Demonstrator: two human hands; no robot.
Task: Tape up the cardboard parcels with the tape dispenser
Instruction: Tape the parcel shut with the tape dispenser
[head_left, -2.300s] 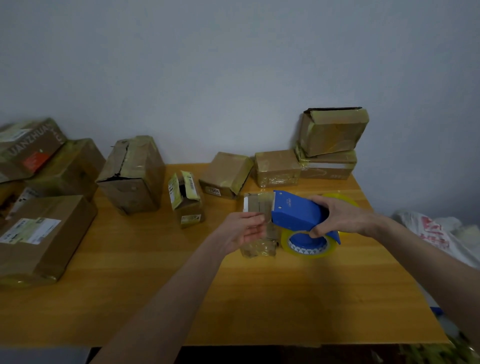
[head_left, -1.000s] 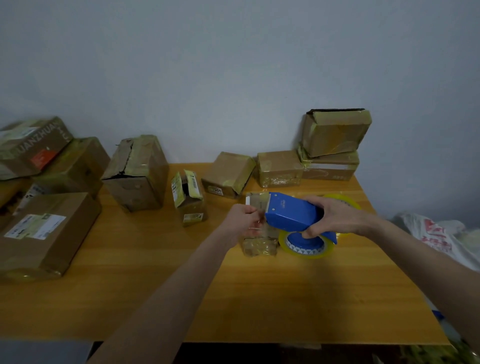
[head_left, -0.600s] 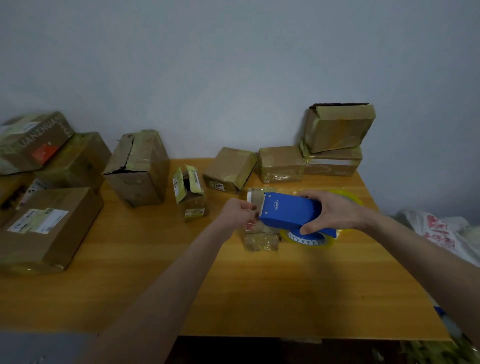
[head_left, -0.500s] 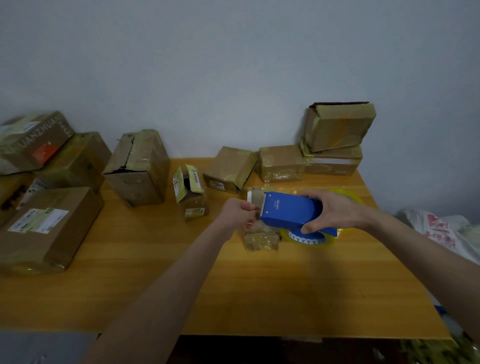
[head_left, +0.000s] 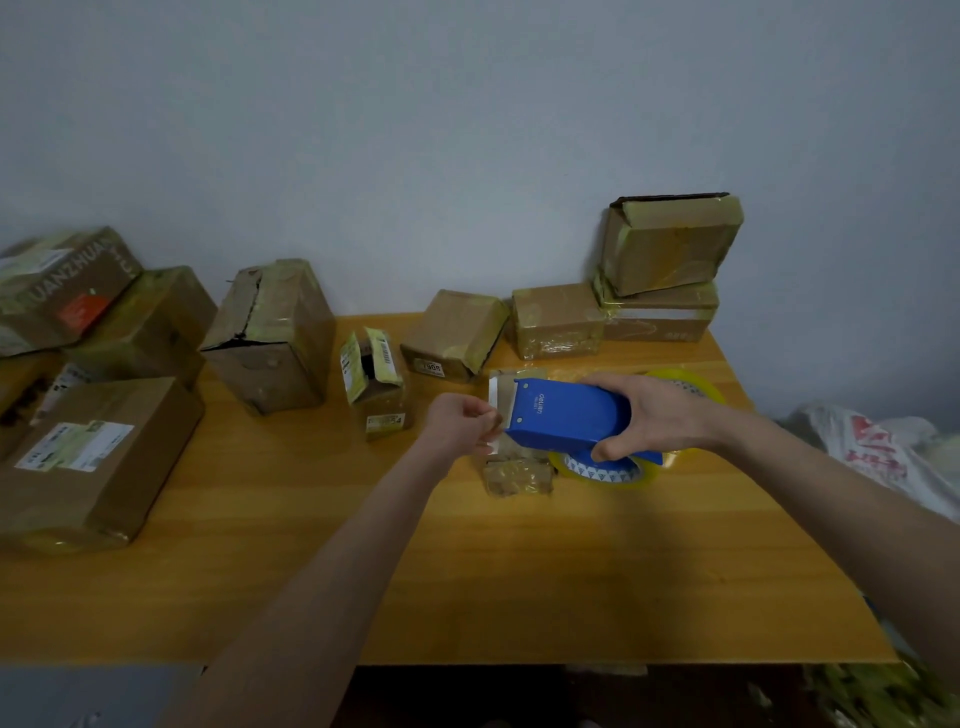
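— Blue tape dispenser (head_left: 566, 418): location?
— Held above the wooden table (head_left: 519, 571), right of centre, over a small taped parcel (head_left: 517, 475) that lies on the tabletop. Contact between dispenser and parcel: cannot tell from this view.
— Long axis?
— Runs across the table, left to right, with the left end a little farther from the person. The mouth end points to the person's left, toward the left hand (head_left: 460, 423). The grip end points right.
— Right hand (head_left: 657, 415)?
— Wrapped over the grip end, fingers across the top, thumb curled beneath. A yellow tape roll (head_left: 605, 470) shows under the blue body, below that thumb.
— Left hand, finger state?
— Fingers curled in, narrow. Thumb and forefinger pinch a pale tape end (head_left: 494, 442) right at the mouth. Length of tape drawn out: too faint to read.
— Surroundings?
— Second yellow roll (head_left: 693, 382) just behind the right hand. Two stacked parcels (head_left: 670, 249) at the far right corner against the wall, two more parcels beside them, an open small carton (head_left: 371, 379) left of the left hand, larger boxes (head_left: 93, 457) along the left edge.
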